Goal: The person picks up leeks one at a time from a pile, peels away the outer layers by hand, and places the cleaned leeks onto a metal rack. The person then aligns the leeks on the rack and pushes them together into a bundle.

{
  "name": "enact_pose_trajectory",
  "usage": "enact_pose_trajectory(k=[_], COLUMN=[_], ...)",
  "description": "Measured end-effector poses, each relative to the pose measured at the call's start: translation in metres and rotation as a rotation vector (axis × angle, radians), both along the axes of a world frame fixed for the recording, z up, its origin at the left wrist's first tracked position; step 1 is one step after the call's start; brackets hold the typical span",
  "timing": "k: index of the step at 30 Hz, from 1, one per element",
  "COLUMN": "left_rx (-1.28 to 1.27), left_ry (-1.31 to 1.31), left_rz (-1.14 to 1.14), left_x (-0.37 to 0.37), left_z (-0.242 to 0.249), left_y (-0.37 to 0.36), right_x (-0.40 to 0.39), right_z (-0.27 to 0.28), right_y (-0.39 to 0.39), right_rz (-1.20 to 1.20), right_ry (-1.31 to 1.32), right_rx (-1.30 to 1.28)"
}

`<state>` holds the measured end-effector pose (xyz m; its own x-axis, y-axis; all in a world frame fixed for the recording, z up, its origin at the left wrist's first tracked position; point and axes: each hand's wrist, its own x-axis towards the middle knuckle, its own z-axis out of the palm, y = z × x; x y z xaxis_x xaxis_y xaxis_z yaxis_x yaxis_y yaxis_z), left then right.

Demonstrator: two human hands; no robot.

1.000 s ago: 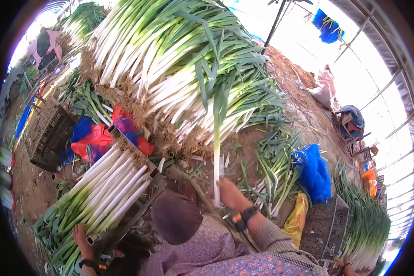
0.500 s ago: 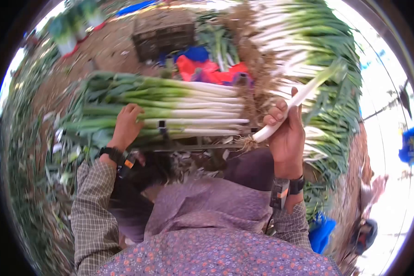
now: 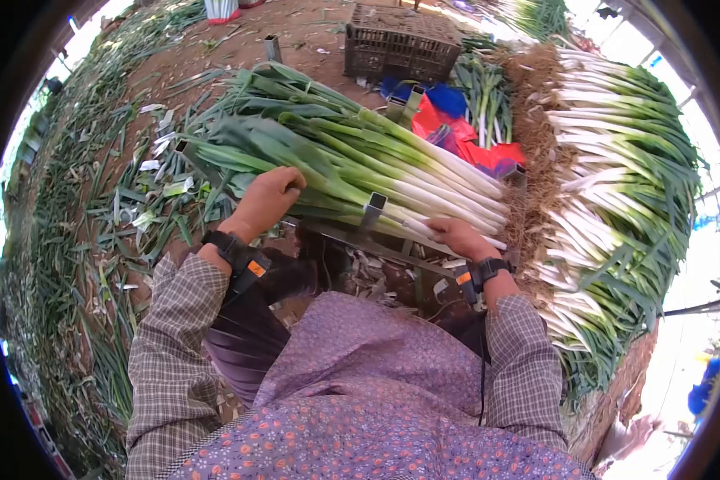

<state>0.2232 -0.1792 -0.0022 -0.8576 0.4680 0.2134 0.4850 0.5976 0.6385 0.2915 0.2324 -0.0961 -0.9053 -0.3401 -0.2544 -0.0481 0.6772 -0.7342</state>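
A bundle of leeks [image 3: 432, 164] lies across a metal rack [image 3: 374, 210], with its green leaves to the left and its white ends and roots to the right. My left hand [image 3: 270, 200] is closed at the near edge of the green leaves; what its fingers hold, if anything, is hidden. On the near side of the white stalks, my right hand [image 3: 462, 238] has its fingers closed round a leek [image 3: 400, 213] lying along the front of the bundle.
A large pile of leeks [image 3: 616, 192] fills the right side, roots facing the bundle. Behind the bundle are a dark plastic crate [image 3: 402, 44], red and blue plastic [image 3: 448, 116] and a few more leeks [image 3: 486, 92]. Leaf scraps [image 3: 96, 200] cover the ground at left.
The leek my right hand held up in the air is down at the bundle's front edge. My left hand has closed at the leaves. The view has shifted, showing more ground at left.
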Motion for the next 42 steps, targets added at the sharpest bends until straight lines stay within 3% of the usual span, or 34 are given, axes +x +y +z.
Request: enact_pose_trajectory(k=[2, 5, 8, 11, 12, 15, 17, 21, 25, 28, 32, 36, 40, 42], left_rx=[0.029, -0.175, -0.420, -0.610, -0.632, -0.610, -0.622, -0.567, -0.532, -0.512, -0.504, -0.344, -0.299, -0.314], left_ry=[0.066, 0.201, 0.444, 0.348, 0.376, 0.430, 0.357, 0.424, 0.456, 0.404, 0.332, 0.317, 0.353, 0.388], left_rz=[0.007, 0.015, -0.117, -0.202, -0.190, -0.200, -0.208, -0.195, -0.175, -0.134, -0.150, -0.169, -0.156, -0.171], left_x=[-0.002, -0.006, -0.011, -0.019, -0.024, -0.042, -0.041, -0.032, -0.006, 0.000, -0.015, -0.007, -0.016, -0.014], left_z=[0.000, 0.007, -0.002, -0.029, -0.032, -0.044, -0.032, -0.007, 0.019, 0.014, -0.025, -0.025, -0.028, -0.030], left_y=[0.007, 0.020, 0.047, 0.068, 0.074, 0.082, 0.088, 0.095, 0.094, 0.085, 0.070, 0.068, 0.060, 0.058], right_x=[0.002, 0.014, 0.028, 0.037, 0.038, 0.046, 0.060, 0.079, 0.084, 0.077, 0.069, 0.066, 0.054, 0.058], right_z=[0.002, 0.017, 0.009, 0.001, 0.013, 0.024, 0.041, 0.020, 0.017, 0.006, 0.005, -0.007, 0.010, 0.008], right_y=[0.001, 0.007, 0.022, 0.034, 0.038, 0.075, 0.082, 0.053, 0.011, 0.003, -0.001, 0.000, -0.005, -0.008], right_rz=[-0.002, -0.013, -0.046, -0.210, -0.259, -0.346, -0.385, -0.203, -0.195, -0.200, -0.206, -0.198, -0.126, -0.108], right_ry=[-0.055, -0.154, -0.059, -0.009, -0.009, 0.163, 0.110, 0.256, 0.334, 0.458, 0.385, 0.455, 0.405, 0.507], right_rx=[0.048, 0.163, 0.134, -0.080, 0.085, 0.268, 0.238, 0.431, 0.507, 0.536, 0.536, 0.556, 0.729, 0.682])
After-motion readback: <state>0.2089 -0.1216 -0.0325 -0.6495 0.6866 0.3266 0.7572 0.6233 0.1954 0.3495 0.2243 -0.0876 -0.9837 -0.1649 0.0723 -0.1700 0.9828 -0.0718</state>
